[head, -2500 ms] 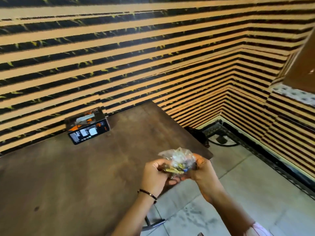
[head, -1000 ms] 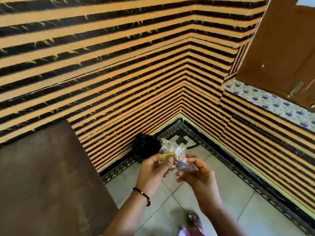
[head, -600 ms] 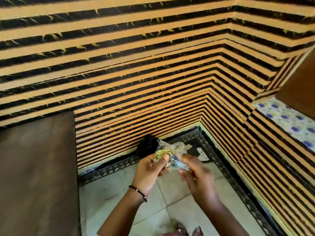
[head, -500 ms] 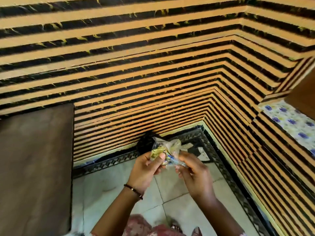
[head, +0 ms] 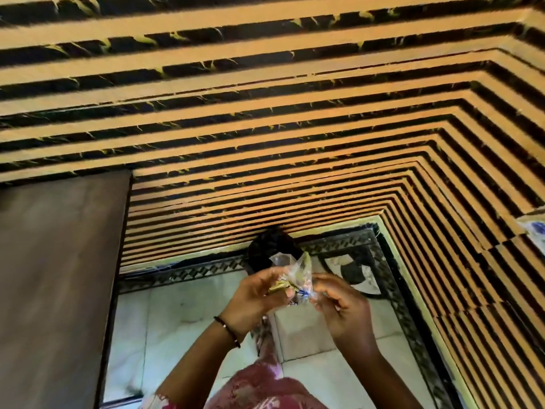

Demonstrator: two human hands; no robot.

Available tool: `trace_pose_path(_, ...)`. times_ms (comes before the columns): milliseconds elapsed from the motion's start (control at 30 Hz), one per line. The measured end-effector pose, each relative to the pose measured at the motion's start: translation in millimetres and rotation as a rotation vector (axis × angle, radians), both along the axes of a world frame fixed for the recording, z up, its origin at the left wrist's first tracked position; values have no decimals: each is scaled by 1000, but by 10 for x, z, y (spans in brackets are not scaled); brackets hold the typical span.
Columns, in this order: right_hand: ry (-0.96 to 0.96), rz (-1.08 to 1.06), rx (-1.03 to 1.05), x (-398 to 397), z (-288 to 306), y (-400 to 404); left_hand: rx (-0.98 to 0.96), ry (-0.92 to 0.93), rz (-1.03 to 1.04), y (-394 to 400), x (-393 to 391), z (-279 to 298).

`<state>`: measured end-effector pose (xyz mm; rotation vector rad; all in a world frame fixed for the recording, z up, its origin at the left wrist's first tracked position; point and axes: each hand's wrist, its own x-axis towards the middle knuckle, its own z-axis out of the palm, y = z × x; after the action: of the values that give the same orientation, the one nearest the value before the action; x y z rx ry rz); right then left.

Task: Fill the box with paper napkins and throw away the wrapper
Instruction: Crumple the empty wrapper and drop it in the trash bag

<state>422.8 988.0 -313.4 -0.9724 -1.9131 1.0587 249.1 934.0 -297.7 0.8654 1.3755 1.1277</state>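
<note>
Now I pinch the crumpled wrapper (head: pixel 290 276) between left hand (head: pixel 256 301) and right hand (head: pixel 342 308) — compacting it, I judge, for the black bin (head: pixel 265 249) at frame centre.

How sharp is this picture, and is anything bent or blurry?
Head view: motion blur smears the striped wall and softens the wrapper held between the left hand and right hand; wide-angle distortion bends the stripes; lighting is even daylight, no harsh glare.

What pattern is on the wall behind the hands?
The wall has horizontal stripes, orange alternating with black, meeting at the corner; the head view shows it.
</note>
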Motion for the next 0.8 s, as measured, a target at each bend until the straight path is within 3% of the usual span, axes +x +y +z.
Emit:
trace_pose_path(167, -141, 73, -37, -481, -41, 543, -46, -41, -12, 460, -491, -158)
trace_pose_path(300, -177, 313, -406, -803, -63, 919, -78, -52, -24, 653, -825, -299)
trace_pose_path(367, -249, 369, -474, -897, -57, 1012, -102, -25, -22, 687, -888, -345)
trace_pose_path(700, -369, 362, -608, -1187, -852, 1543, -244, -73, 148, 896, -951, -1002)
trace_pose_path(800, -398, 279, -686, -1229, -1336, 1835, -273, 28, 172, 961, -1048, -1392)
